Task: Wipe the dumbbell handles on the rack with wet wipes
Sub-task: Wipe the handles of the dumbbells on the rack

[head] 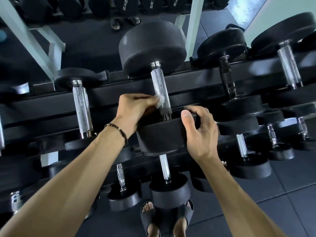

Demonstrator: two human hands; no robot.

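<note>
Standing on the dark gym floor at the tiered black steel rack (pixel 188 77), upper tier: left hand (pixel 136 108) pinching a crumpled white wet wipe (pixel 160 100) against the central dumbbell's knurled chrome handle (pixel 160 88), right hand (pixel 200 132) gripping its near black rubber head (pixel 160 135). Probably mid-wipe; next needing rubbing along the handle's length.

- Dim, cool overall; brightest patch at upper right.
- Glare glints on chrome handles (pixel 160 89).
- Wide-angle bending and soft blur toward frame edges.
</note>
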